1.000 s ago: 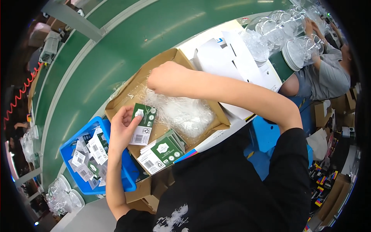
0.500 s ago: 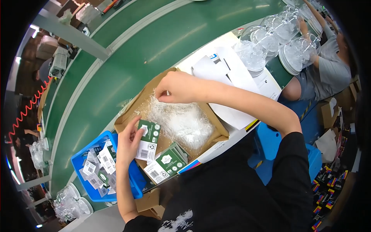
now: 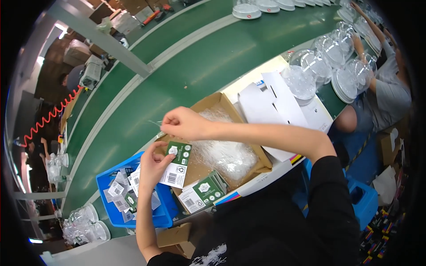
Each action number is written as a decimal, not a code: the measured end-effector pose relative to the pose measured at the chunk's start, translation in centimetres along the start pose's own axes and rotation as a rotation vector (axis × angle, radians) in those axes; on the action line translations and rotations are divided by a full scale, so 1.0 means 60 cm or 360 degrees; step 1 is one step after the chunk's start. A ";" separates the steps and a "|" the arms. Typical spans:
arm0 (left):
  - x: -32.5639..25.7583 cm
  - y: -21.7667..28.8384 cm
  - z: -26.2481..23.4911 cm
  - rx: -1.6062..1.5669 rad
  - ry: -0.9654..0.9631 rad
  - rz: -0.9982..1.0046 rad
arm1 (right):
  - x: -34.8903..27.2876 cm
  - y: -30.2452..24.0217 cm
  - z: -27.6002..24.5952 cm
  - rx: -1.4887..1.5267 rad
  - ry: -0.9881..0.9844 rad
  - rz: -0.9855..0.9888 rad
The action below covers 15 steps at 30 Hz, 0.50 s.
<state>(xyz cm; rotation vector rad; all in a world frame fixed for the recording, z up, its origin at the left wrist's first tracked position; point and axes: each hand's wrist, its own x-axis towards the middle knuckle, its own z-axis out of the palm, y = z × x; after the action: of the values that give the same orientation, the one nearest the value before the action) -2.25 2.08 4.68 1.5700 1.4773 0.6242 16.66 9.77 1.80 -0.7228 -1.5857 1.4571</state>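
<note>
My left hand (image 3: pixel 155 166) is closed on a green and white printed card (image 3: pixel 178 164), thumb on its face, above the near left side of a cardboard box. Just above it, my right hand (image 3: pixel 184 124) pinches a thin clear plastic strand (image 3: pixel 154 122) that sticks out to the left of the fingertips. The hands are close together but apart. In the shallow cardboard box (image 3: pixel 265 162) lies a heap of clear plastic strands (image 3: pixel 230 157). A stack of similar green and white cards (image 3: pixel 204 190) rests at the box's near corner.
A blue bin (image 3: pixel 166 208) with several loose cards stands left of the box. White papers (image 3: pixel 270 102) lie to its right. Clear domes on white bases (image 3: pixel 346 82) stand farther right, where a person in a grey shirt (image 3: pixel 395 97) sits. A green conveyor (image 3: pixel 186 80) runs behind.
My right hand has come from over the heap of strands leftward to the card, a strand now showing at its fingertips. My left hand still holds the card. The view has shifted.
</note>
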 end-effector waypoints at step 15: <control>0.023 -0.011 0.043 -0.0904 -0.0393 0.0229 | -0.063 0.089 -0.044 0.0261 -0.0063 0.0331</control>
<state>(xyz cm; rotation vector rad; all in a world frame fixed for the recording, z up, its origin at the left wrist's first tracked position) -0.18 2.71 2.57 1.2533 0.9026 0.8159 20.13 8.68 -4.26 -0.7847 -1.4335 1.7397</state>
